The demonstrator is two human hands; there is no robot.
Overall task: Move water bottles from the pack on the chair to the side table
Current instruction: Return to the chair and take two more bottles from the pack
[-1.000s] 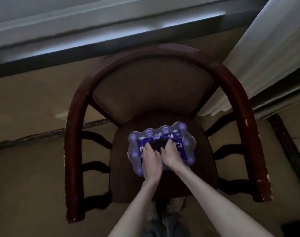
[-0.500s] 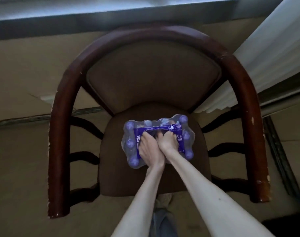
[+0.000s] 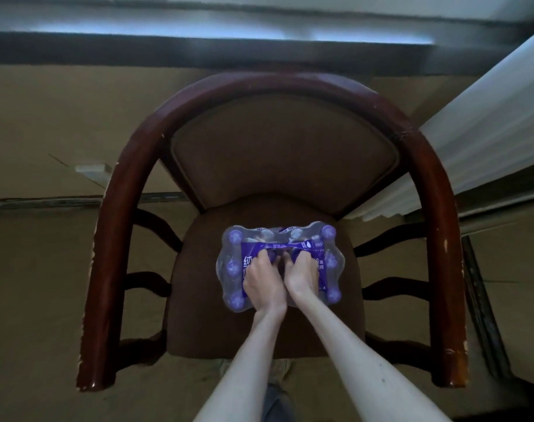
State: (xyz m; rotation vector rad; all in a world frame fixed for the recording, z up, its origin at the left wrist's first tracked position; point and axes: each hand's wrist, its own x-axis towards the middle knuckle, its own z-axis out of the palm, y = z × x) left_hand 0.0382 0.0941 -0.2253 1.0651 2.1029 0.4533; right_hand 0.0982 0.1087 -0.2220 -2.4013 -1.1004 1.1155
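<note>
A shrink-wrapped pack of water bottles (image 3: 328, 258) with purple caps and a purple label lies on the brown seat of a dark wooden armchair (image 3: 198, 315). My left hand (image 3: 264, 281) and my right hand (image 3: 302, 274) rest side by side on top of the pack, fingers curled into the purple plastic wrap at its middle. The wrap bunches up between the fingertips. The bottles under my hands are hidden. No side table is in view.
The chair's curved wooden arms (image 3: 113, 269) enclose the seat on both sides. A white curtain (image 3: 488, 141) hangs at the right. A window sill (image 3: 198, 35) runs along the top. Beige carpet (image 3: 40, 300) surrounds the chair.
My fingers have dug further into the wrap, which now puckers at the pack's middle. My head has moved closer over the chair, and the pack stays on the seat.
</note>
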